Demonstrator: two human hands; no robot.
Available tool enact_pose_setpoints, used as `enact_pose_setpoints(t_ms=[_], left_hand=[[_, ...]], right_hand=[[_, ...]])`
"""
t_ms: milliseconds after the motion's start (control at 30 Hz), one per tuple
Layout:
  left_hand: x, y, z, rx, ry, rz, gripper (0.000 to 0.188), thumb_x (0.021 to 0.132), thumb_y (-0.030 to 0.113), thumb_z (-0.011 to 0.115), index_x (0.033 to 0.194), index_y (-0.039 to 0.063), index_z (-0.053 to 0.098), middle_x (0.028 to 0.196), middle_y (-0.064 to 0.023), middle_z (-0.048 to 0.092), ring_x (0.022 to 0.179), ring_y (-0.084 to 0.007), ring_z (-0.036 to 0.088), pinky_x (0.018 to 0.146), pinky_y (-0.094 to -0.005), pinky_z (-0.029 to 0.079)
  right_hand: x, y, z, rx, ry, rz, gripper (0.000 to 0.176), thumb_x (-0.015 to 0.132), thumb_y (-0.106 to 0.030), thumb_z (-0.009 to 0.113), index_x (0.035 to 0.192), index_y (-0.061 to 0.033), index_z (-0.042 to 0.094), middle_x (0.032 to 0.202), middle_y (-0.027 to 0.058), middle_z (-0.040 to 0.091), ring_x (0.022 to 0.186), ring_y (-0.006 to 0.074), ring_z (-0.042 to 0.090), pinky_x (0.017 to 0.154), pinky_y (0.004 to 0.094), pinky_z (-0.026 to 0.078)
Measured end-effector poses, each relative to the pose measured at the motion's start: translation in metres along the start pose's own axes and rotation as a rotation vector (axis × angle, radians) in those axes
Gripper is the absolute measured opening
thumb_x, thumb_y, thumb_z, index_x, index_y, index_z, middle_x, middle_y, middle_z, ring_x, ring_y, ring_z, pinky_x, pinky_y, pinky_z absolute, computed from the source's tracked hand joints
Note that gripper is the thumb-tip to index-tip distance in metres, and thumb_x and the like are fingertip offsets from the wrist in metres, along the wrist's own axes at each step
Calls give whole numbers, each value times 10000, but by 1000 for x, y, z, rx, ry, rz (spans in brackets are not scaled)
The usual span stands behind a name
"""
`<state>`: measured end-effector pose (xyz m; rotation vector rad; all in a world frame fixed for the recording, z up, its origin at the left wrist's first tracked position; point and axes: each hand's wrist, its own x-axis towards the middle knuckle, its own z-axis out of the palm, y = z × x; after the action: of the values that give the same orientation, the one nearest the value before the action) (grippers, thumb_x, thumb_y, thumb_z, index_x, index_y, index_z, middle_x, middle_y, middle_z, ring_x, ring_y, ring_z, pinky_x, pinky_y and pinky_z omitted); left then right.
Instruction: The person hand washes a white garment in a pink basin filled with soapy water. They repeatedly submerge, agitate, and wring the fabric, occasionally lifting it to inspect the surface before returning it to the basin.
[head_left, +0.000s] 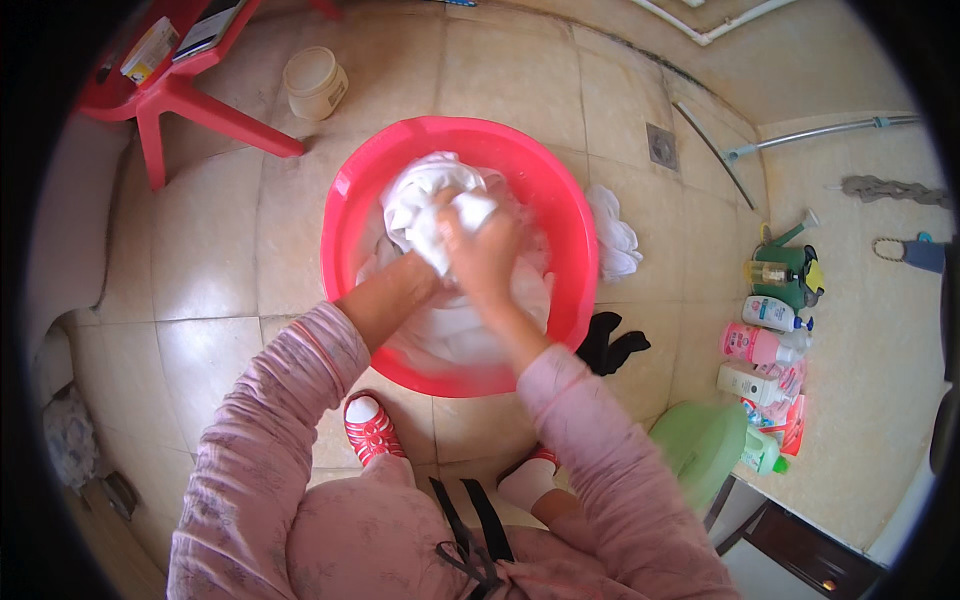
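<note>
A red plastic basin (576, 225) stands on the tiled floor before me, holding white fabric (480, 330) in cloudy, sudsy water. Over it, my right hand (487, 247) is closed around a bunched white cloth (431, 187), blurred by motion. My left hand (424, 276) grips the same cloth from the left and below, its fingers largely hidden by the folds and the right hand. The cloth rises above the waterline near the basin's far side.
White socks (615, 236) and black socks (611, 343) lie right of the basin. A lidded tub (315, 82) and a red plastic stool (217, 116) stand at the far left. Several bottles (750, 343), a green basin (694, 446) and a squeegee (716, 154) line the right side.
</note>
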<state>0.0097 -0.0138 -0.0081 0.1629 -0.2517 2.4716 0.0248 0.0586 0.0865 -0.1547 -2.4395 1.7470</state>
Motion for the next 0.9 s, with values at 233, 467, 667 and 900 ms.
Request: enact_pose_setpoints(t_ms=[233,467,667,900], left_hand=[[10,5,14,225,780,-229,328,839,306,624,1106,116,635,1038,-102,673,932,-282,650,919,-432,513],[1,21,-39,2128,322,-569,296,902,211,543,1127,32,615,1057,-161,660,1038,-317,616,961,-445,445],[9,-3,-71,2016,683,-472,422,978,322,419,1315,97,536,1351,-177,528,1245,-324,496,1054,-417,376],[18,26,-32,659,636,-240,366,986,255,483,1299,75,548,1288,-125,567,1163,-203,552,969,-350,475]], right_hand=[[46,56,-39,-488,-46,336,337,771,-302,729,926,-13,654,933,226,662,907,375,647,779,455,494],[14,158,-53,-905,-342,95,451,844,-190,594,1269,-54,526,1426,275,364,1296,481,380,1047,494,373],[27,186,-37,-985,-181,292,327,871,-95,507,1165,-4,618,1149,259,619,1045,388,620,922,449,489],[4,43,-28,111,-68,63,199,761,-44,577,946,-9,641,944,151,658,891,305,638,827,400,499]])
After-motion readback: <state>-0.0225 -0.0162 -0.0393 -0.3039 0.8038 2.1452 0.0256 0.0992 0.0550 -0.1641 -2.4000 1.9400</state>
